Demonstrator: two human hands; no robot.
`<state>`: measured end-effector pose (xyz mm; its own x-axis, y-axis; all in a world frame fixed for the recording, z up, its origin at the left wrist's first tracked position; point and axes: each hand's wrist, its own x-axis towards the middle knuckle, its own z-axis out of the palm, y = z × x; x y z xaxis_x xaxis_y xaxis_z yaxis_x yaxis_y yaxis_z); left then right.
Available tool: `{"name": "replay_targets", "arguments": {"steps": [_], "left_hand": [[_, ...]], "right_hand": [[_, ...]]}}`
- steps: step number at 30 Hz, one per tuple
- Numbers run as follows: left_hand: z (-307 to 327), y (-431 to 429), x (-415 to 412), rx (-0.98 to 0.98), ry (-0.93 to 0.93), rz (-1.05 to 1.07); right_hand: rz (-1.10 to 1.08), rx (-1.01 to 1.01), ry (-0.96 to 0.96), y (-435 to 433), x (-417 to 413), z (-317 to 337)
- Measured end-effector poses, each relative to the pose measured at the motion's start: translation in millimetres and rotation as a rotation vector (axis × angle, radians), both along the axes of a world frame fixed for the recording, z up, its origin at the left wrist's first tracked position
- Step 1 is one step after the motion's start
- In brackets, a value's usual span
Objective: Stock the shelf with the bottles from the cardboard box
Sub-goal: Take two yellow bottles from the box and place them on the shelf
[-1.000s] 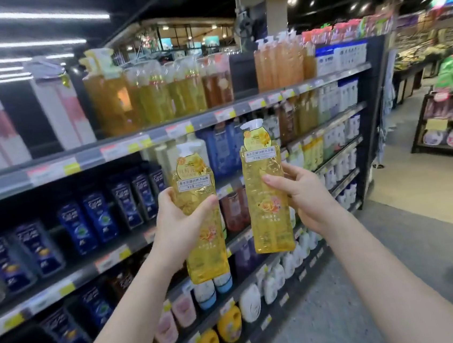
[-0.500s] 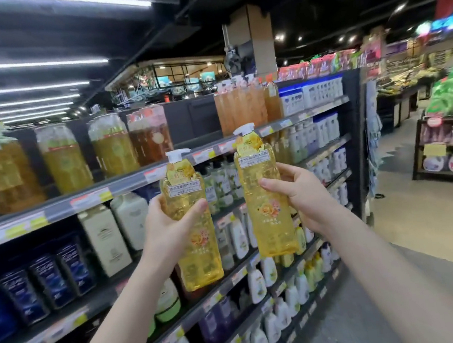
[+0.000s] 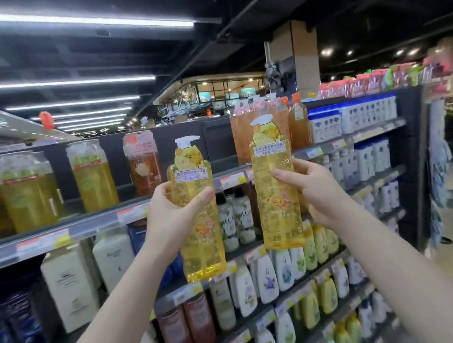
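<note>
Each hand, left (image 3: pixel 169 219) and right (image 3: pixel 315 194), had its fingers closed around one upright clear yellow pump bottle (image 3: pixel 198 224) (image 3: pixel 276 188) before the dark store shelf (image 3: pixel 91 227).

Top shelf (image 3: pixel 91 223), amber bottles (image 3: pixel 94 175) (upright)

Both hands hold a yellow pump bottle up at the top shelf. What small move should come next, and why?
Probably push the right hand forward to stand its bottle in the top shelf gap, left of the orange bottles. That bottle is higher and closer; the left hand holds its bottle lower.
</note>
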<state>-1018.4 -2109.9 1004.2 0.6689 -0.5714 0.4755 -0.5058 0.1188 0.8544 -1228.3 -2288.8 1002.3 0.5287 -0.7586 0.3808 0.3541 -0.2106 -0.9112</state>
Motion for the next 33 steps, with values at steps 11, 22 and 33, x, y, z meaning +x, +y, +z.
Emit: {"name": "replay_targets", "arguments": {"steps": [11, 22, 33], "left_hand": [[41.5, -150.1, 44.3, -0.07, -0.037, 0.037], [73.1, -254.8, 62.6, -0.132, -0.03, 0.136], [81.0, -312.6, 83.5, -0.137, -0.016, 0.299]], "right_hand": [[0.089, -0.071, -0.017, -158.8, 75.6, 55.5], [0.214, -0.186, -0.056, -309.1, 171.5, 98.7], [0.398, -0.147, 0.04, -375.6, 262.6, 82.0]]}}
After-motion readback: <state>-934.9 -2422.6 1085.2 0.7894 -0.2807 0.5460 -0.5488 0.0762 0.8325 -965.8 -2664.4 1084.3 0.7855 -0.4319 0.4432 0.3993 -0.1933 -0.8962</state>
